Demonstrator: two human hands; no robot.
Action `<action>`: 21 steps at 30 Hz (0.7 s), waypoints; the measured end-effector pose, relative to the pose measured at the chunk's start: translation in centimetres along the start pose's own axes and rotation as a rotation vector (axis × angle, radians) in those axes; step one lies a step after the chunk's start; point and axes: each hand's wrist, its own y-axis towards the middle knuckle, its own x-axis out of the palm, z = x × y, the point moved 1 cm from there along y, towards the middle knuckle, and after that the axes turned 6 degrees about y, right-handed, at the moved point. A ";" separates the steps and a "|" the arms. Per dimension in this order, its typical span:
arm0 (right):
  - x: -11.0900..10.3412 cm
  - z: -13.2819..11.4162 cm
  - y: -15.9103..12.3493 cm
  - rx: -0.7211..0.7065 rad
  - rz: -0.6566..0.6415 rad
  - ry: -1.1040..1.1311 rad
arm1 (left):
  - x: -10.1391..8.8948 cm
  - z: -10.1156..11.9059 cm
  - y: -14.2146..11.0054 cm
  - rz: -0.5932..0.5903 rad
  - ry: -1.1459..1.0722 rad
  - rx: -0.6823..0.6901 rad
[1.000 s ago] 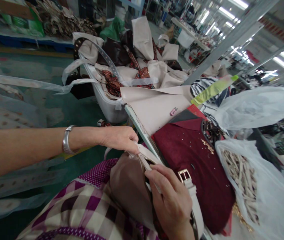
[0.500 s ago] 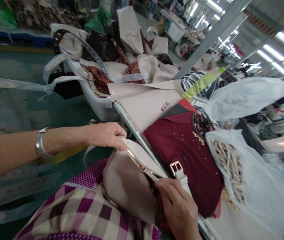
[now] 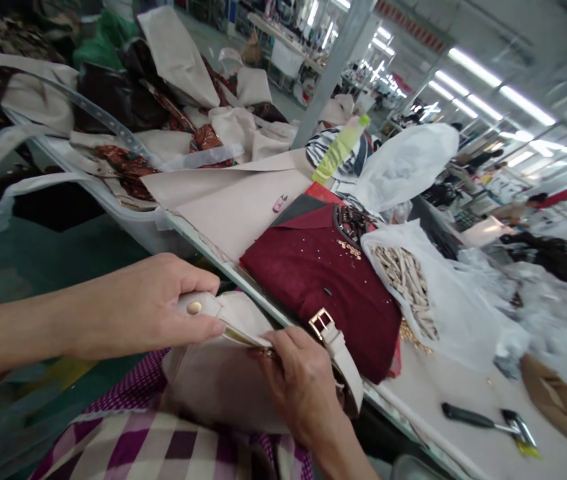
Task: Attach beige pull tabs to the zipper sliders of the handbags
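A cream leather handbag (image 3: 213, 387) rests on my lap, over a purple and cream checked apron (image 3: 163, 443). My left hand (image 3: 163, 307) is closed on the bag's upper left end, thumb at the end of its gold zipper (image 3: 238, 335), beside a round gold stud (image 3: 194, 307). The fingers of my right hand (image 3: 303, 387) pinch the zipper further along, covering most of the slider. Just right of that hand, a white strap (image 3: 346, 363) with a gold buckle (image 3: 321, 323) lies over the table edge.
Dark red cloth (image 3: 328, 287) with small gold hardware covers part of the table, near a plastic bag of beige strips (image 3: 406, 283). A hammer (image 3: 493, 423) lies at the right. Beyond the table's left edge stands a bin (image 3: 133, 223) heaped with bag pieces. A post (image 3: 333, 73) rises behind.
The view has swung right, bringing the hammer into sight. My right hand has moved along the zipper towards my left hand, and the zipper opening between them is shorter.
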 end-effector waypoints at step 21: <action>-9.2 10.4 0.0 0.451 0.090 0.031 | 8.0 9.4 11.5 0.437 0.498 0.575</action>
